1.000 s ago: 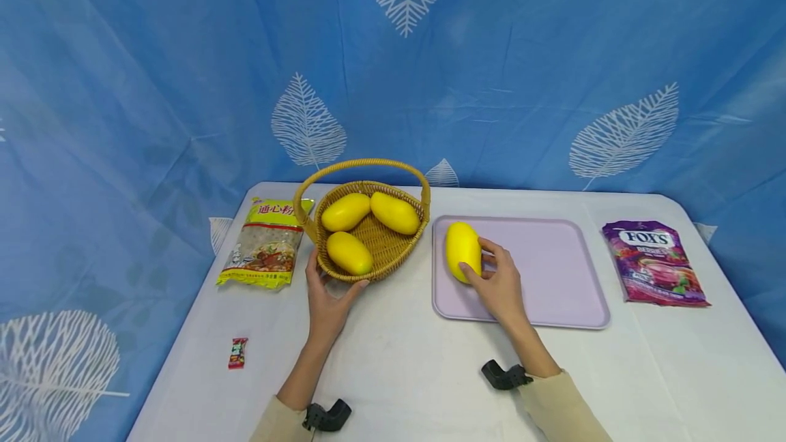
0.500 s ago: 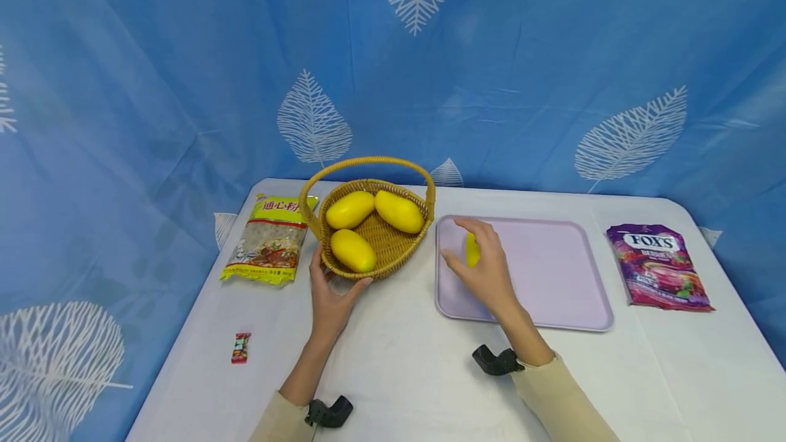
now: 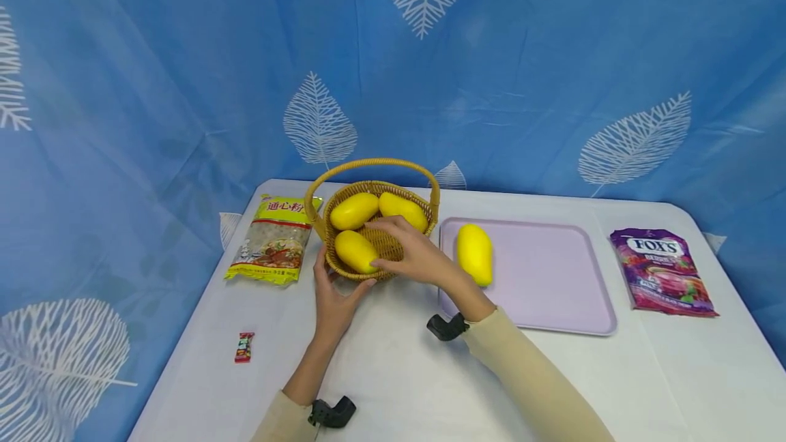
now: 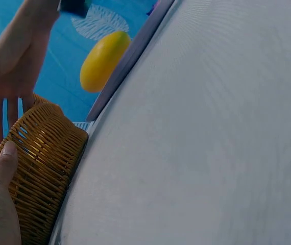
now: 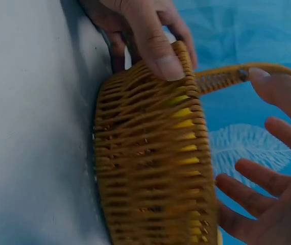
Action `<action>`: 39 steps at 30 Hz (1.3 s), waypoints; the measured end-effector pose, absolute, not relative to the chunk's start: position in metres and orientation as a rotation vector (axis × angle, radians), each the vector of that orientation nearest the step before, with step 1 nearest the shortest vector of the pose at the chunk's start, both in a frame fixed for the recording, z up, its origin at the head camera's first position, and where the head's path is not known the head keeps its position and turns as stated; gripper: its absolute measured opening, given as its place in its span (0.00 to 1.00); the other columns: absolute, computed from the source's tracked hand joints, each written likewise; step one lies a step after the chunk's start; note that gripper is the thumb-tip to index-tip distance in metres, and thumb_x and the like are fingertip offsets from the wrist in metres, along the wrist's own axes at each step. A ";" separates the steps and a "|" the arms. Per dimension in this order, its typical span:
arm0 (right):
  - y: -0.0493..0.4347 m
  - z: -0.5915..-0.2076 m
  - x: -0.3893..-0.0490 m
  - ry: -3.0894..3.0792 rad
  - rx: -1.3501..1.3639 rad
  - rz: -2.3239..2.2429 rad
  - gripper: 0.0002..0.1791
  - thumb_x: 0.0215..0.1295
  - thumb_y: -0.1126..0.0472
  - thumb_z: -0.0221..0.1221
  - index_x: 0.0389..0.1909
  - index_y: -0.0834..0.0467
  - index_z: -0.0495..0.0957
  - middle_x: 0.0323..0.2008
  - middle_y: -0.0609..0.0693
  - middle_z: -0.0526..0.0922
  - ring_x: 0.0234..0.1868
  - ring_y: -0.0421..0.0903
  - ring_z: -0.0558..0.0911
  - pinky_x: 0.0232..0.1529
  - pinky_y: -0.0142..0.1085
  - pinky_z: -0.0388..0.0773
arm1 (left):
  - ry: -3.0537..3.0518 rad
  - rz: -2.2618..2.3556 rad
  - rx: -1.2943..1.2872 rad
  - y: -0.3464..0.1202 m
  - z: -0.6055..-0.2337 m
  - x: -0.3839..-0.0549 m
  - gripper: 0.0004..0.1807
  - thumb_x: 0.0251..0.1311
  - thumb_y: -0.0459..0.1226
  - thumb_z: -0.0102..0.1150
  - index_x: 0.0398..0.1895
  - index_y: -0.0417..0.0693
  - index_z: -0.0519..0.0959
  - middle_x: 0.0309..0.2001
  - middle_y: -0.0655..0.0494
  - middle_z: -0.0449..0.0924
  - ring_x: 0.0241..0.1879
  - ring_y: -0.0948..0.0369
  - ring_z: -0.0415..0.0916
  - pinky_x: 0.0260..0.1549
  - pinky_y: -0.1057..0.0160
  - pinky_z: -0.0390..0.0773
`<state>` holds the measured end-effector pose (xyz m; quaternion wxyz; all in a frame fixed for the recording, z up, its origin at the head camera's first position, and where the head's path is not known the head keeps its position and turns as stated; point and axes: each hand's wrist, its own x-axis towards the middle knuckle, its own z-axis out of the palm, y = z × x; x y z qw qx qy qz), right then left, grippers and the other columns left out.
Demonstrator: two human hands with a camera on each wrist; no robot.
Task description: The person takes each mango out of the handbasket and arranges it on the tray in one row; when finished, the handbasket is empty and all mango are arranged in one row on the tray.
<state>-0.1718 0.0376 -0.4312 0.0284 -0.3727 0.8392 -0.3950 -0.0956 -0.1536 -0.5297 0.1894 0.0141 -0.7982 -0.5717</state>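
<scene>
My left hand (image 3: 334,309) holds the near left side of a wicker basket (image 3: 388,244), its thumb pressed to the weave by the rim in both wrist views. Three yellow mangoes lie inside: a front mango (image 3: 355,252), a back left mango (image 3: 354,211) and a back right mango (image 3: 402,209), partly behind my right hand. Over the basket reaches my right hand (image 3: 417,254), fingers spread and thumb beside the front mango's right end. The right wrist view shows that hand's fingers (image 5: 260,176) apart, with nothing between them. Another mango (image 3: 474,254) rests on a lilac tray (image 3: 546,271).
A bag of pasta (image 3: 273,241) lies left of the basket, with a small red-wrapped candy (image 3: 243,347) nearer the front. Right of the tray is a purple Fox's candy bag (image 3: 665,271). The basket's tall handle (image 3: 374,161) arches over its back. A blue leaf-patterned curtain (image 3: 522,87) hangs behind.
My right hand has let go of the mango on the tray and moved left to over the basket. The left hand stays at the basket.
</scene>
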 end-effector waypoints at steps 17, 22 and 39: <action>0.006 -0.447 -0.196 2.427 -1.161 -0.905 0.32 0.62 0.51 0.67 0.67 0.49 0.71 0.64 0.52 0.72 0.65 0.49 0.71 0.66 0.44 0.69 | -2.261 -1.659 0.049 -0.145 -0.504 -0.087 0.58 0.51 0.35 0.74 0.77 0.44 0.42 0.74 0.39 0.49 0.68 0.42 0.58 0.65 0.43 0.61; 0.004 -0.448 -0.196 2.409 -1.185 -0.904 0.31 0.62 0.52 0.67 0.67 0.48 0.72 0.64 0.52 0.73 0.64 0.49 0.72 0.66 0.44 0.69 | -2.253 -1.679 0.056 -0.143 -0.490 -0.084 0.57 0.52 0.33 0.73 0.77 0.40 0.43 0.73 0.35 0.49 0.67 0.40 0.58 0.64 0.42 0.61; 0.003 -0.450 -0.197 2.416 -1.172 -0.910 0.31 0.62 0.52 0.67 0.66 0.48 0.72 0.63 0.52 0.73 0.62 0.47 0.73 0.65 0.42 0.70 | -2.253 -1.675 0.055 -0.144 -0.492 -0.085 0.57 0.51 0.33 0.73 0.77 0.41 0.43 0.73 0.36 0.48 0.68 0.41 0.56 0.66 0.41 0.59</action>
